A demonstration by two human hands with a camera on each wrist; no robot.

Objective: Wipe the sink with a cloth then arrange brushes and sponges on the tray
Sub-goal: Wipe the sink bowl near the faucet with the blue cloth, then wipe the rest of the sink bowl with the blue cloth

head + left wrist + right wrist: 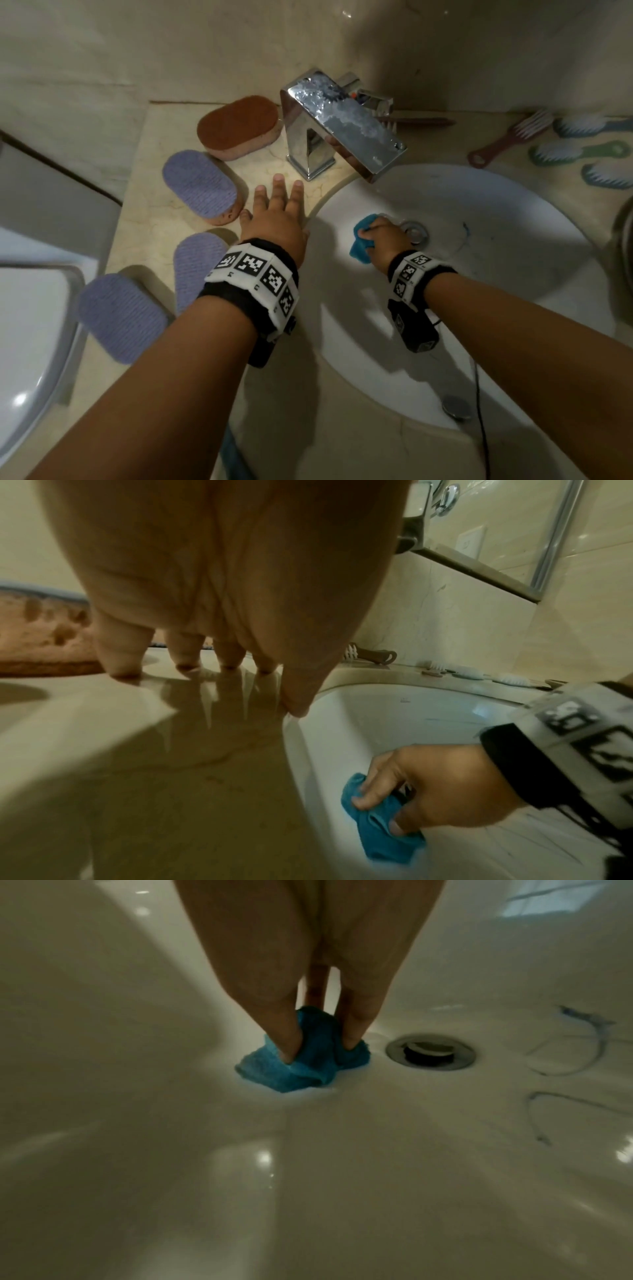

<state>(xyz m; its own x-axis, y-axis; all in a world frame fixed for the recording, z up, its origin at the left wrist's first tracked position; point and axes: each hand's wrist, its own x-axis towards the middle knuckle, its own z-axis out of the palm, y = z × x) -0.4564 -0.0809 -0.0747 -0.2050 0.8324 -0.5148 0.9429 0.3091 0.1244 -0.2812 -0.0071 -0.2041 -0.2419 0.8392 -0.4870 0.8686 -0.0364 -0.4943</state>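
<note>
My right hand (378,236) grips a bunched blue cloth (361,245) on the bottom of the white sink (479,212), just left of the drain (416,233). In the right wrist view thumb and fingers pinch the cloth (304,1056) beside the drain (431,1051). My left hand (275,212) lies flat with straight fingers on the beige counter (154,219), its thumb at the sink's rim (308,715). Three purple-topped sponges (200,183) (197,263) (120,315) and an orange one (238,126) lie to its left. Brushes (513,137) (579,150) lie at the right.
A chrome faucet (342,120) juts over the sink's far rim. Blue smears (582,1031) mark the basin right of the drain. A white toilet (27,325) stands at the far left. A round metal plug (455,406) sits on the sink's near rim.
</note>
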